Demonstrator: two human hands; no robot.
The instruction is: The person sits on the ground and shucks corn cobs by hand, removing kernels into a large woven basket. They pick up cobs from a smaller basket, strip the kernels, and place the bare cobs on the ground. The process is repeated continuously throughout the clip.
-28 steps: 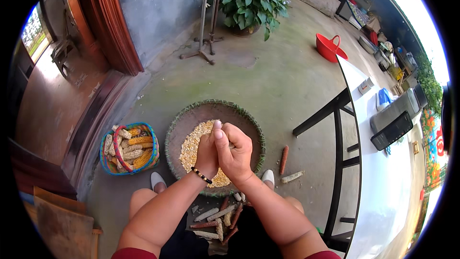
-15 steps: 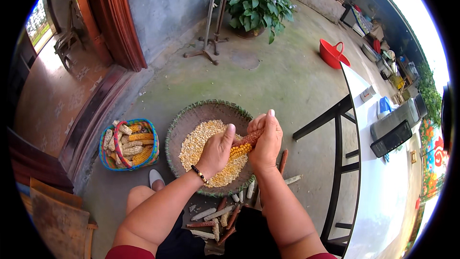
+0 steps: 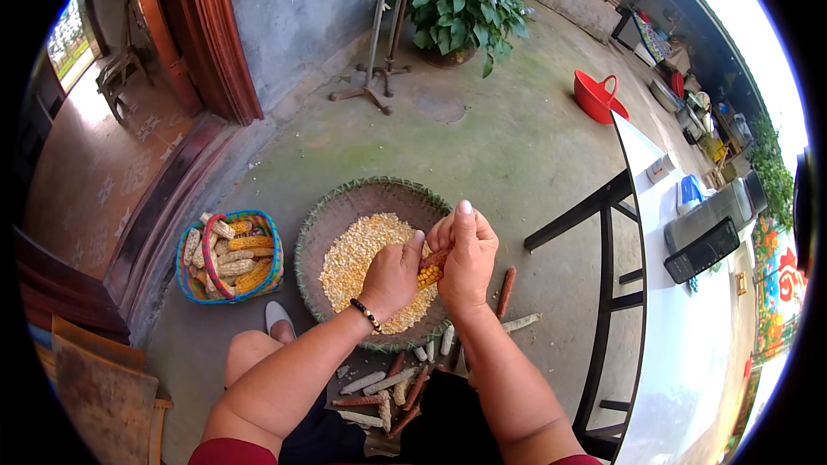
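Note:
My left hand (image 3: 392, 277), with a beaded bracelet at the wrist, closes on one end of a corn ear (image 3: 429, 276). At its other end my right hand (image 3: 466, 263) wraps round it, thumb up. Yellow kernels show on the ear, with reddish bare cob above them; I cannot tell whether that is a second cob. Much of it is hidden by the fingers. Below the hands stands a round woven basket (image 3: 312, 232) with a green-laced rim, and a heap of loose pale-yellow kernels (image 3: 353, 254) lies in it.
To the left, a small blue-and-red handled basket (image 3: 277, 263) holds several corn ears. Bare cobs (image 3: 405, 392) lie on the floor before me. A white table (image 3: 680, 362) with a phone (image 3: 702, 250) stands right; a red basket (image 3: 594, 96) and potted plant (image 3: 461, 13) are farther off.
Both hands have shifted slightly, the right one a little left and closer to the left hand. Less of the corn ear and reddish cob shows between them.

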